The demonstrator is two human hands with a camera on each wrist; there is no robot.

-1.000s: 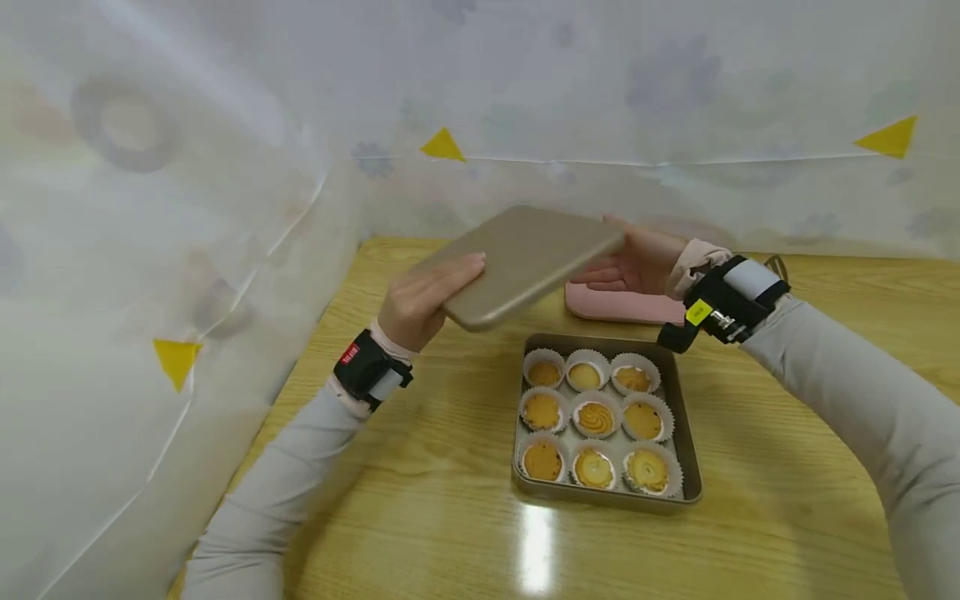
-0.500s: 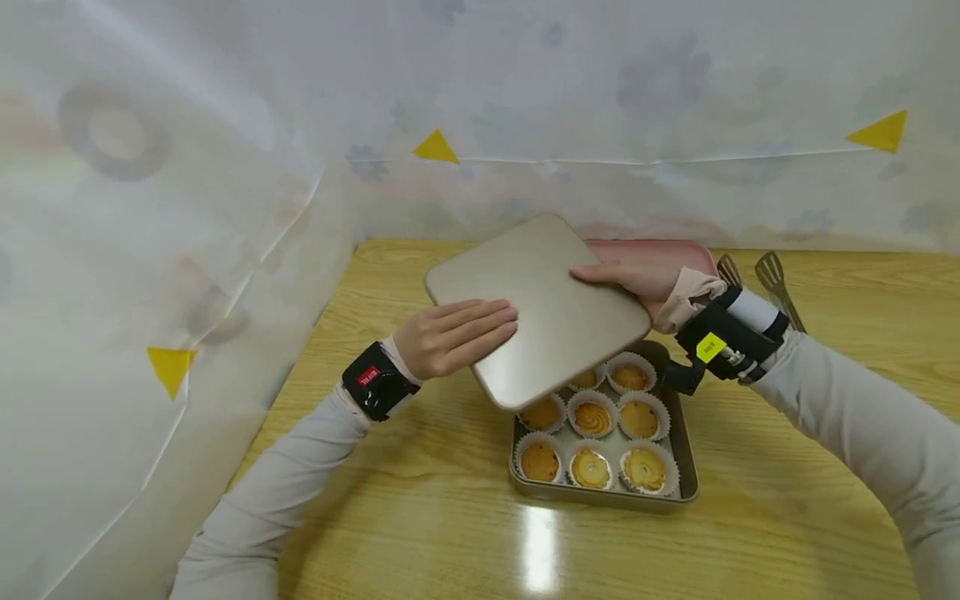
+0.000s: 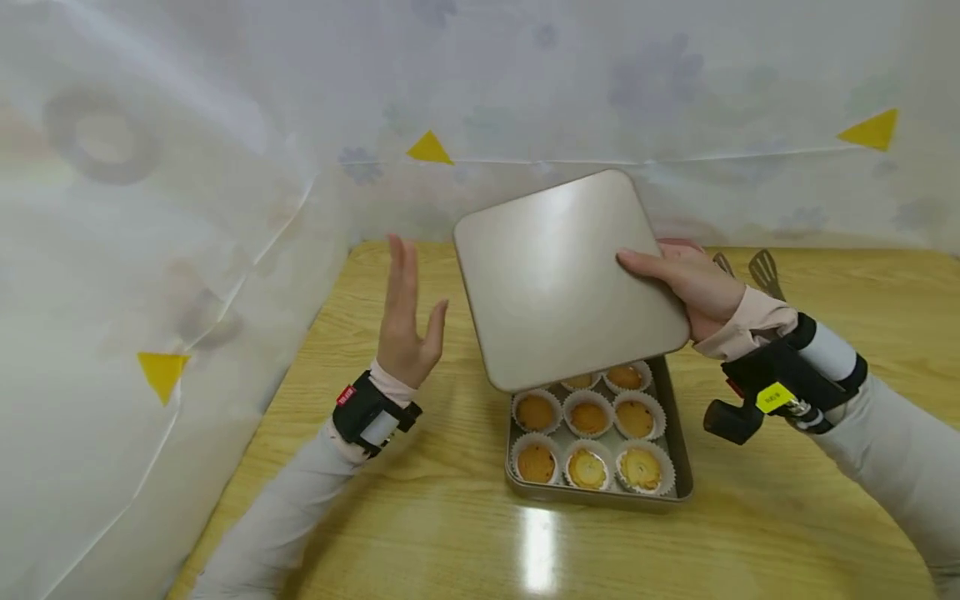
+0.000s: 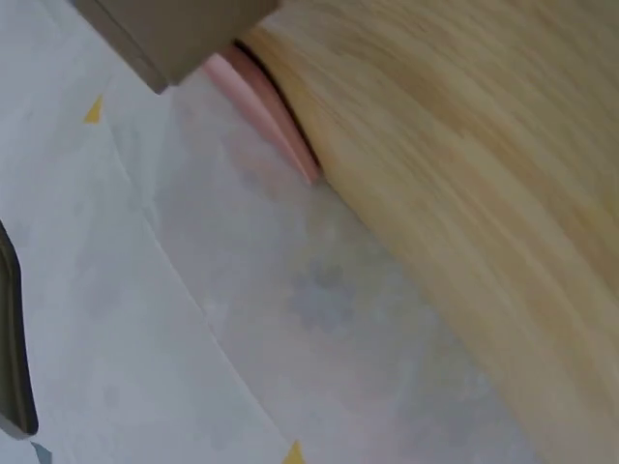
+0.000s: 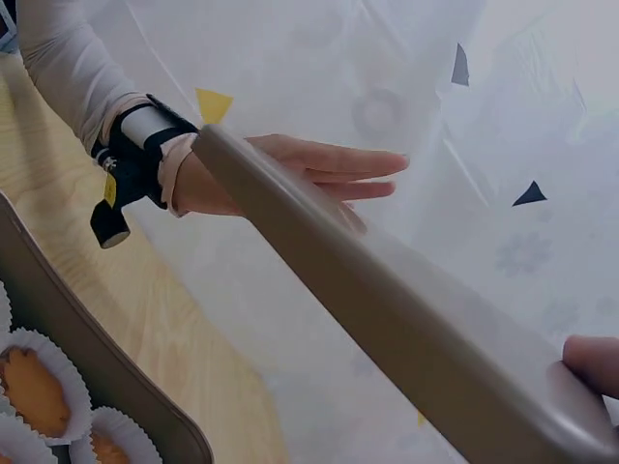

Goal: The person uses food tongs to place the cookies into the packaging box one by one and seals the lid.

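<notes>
My right hand (image 3: 686, 283) grips the right side of a flat, rounded metal lid (image 3: 562, 283), thumb on its upper face. The lid is tilted above the far part of a square metal tin (image 3: 600, 497) and hides its back row. Several cookies (image 3: 587, 468) in white paper cups lie in the tin. To the left of the lid, my left hand (image 3: 405, 333) is raised with its fingers straight and thumb apart, holding nothing. In the right wrist view the lid (image 5: 387, 319) appears edge-on, with the left hand (image 5: 280, 174) behind it.
Behind the right hand, a pink tray or lid (image 3: 678, 243) is mostly hidden. Slotted dark spatulas (image 3: 765, 271) lie at the back right of the wooden table (image 3: 420, 517). A white sheet (image 3: 525, 83) with yellow triangles stands along the back and left.
The left hand has let go of the lid and moved off to the left. The right hand has shifted its grip and now holds the lid alone, turned more face-on.
</notes>
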